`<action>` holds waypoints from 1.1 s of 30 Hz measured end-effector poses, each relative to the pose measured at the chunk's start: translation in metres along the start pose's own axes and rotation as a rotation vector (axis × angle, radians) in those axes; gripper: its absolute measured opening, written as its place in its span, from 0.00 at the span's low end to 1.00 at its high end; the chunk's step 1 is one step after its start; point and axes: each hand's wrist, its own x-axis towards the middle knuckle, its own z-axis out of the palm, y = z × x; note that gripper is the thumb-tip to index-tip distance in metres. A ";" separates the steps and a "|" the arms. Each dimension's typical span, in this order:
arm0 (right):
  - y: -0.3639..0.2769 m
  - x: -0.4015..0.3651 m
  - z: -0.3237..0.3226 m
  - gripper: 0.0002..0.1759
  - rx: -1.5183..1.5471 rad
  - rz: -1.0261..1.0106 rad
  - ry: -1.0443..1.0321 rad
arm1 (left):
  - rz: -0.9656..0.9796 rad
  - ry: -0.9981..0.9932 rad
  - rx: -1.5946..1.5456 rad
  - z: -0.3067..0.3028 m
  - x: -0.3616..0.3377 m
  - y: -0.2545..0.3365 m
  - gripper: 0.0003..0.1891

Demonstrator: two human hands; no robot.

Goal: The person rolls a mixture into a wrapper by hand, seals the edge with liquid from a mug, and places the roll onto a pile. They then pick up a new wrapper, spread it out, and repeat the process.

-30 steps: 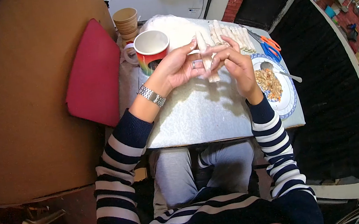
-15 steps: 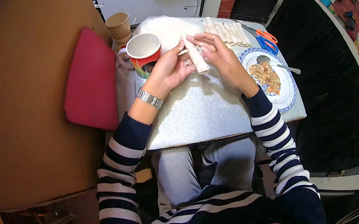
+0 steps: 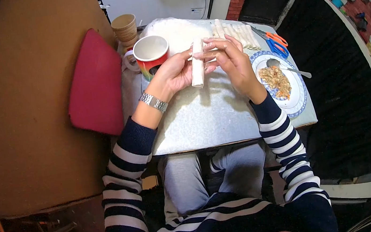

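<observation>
A pale, uncooked spring roll (image 3: 198, 72) is held over the near middle of the table, one end pointing toward me. My left hand (image 3: 175, 73) grips it from the left, thumb on top and fingers beneath. From the right, my right hand (image 3: 232, 59) touches the roll with its fingertips, the fingers bent around its upper part. Beyond my right hand lies a row of several finished spring rolls (image 3: 243, 34). A white sheet-like stack, apparently wrappers (image 3: 173, 31), lies behind my hands. At the right, a blue-rimmed plate (image 3: 298, 100) carries minced filling (image 3: 275, 80) and a spoon (image 3: 297, 71).
A red mug (image 3: 150, 66) stands left of my left hand, with stacked tan cups (image 3: 124, 27) behind it. Orange-and-blue scissors (image 3: 275, 44) lie at the table's right edge. A red chair back (image 3: 96, 88) is at the left.
The spring roll has turned more upright in view and come slightly nearer to me. My right hand's fingers have shifted along its upper part.
</observation>
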 end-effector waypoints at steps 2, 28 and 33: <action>-0.001 -0.001 0.001 0.18 0.005 -0.019 -0.021 | -0.009 0.010 -0.022 -0.005 0.001 0.001 0.19; -0.004 -0.001 0.000 0.22 -0.251 -0.145 -0.048 | -0.104 0.051 -0.006 -0.004 0.003 0.000 0.18; -0.010 -0.004 0.004 0.21 -0.201 -0.253 -0.058 | -0.099 0.143 0.108 0.007 -0.003 0.004 0.16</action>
